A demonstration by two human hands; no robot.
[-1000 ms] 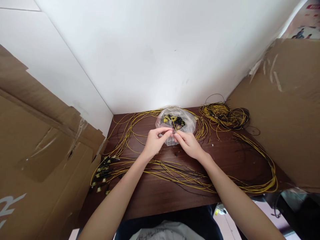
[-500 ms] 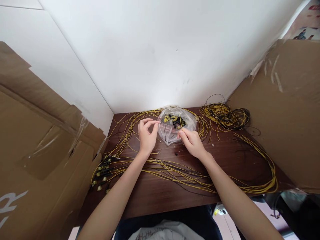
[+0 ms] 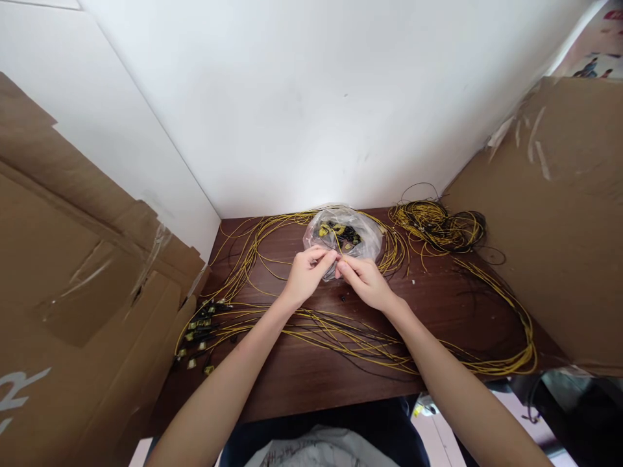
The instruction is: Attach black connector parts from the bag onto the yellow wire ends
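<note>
My left hand (image 3: 306, 275) and my right hand (image 3: 364, 283) meet fingertip to fingertip above the dark wooden table (image 3: 302, 376). Both are pinched on a thin yellow wire (image 3: 337, 246) that rises between them. Just behind the hands lies a clear plastic bag (image 3: 345, 237) with small yellow and black parts inside. Long yellow and black wires (image 3: 350, 340) run across the table under my wrists.
A bunch of black connectors (image 3: 202, 331) on wire ends lies at the table's left edge. A tangled coil of yellow and black wire (image 3: 440, 227) sits at the back right. Cardboard sheets stand at the left (image 3: 73, 292) and right (image 3: 555, 220). A white wall (image 3: 311, 97) closes the back.
Half a second ago my left hand was lifted away to the left of the bag; it has come back to the right hand, and the fingertips are pinched together again.
</note>
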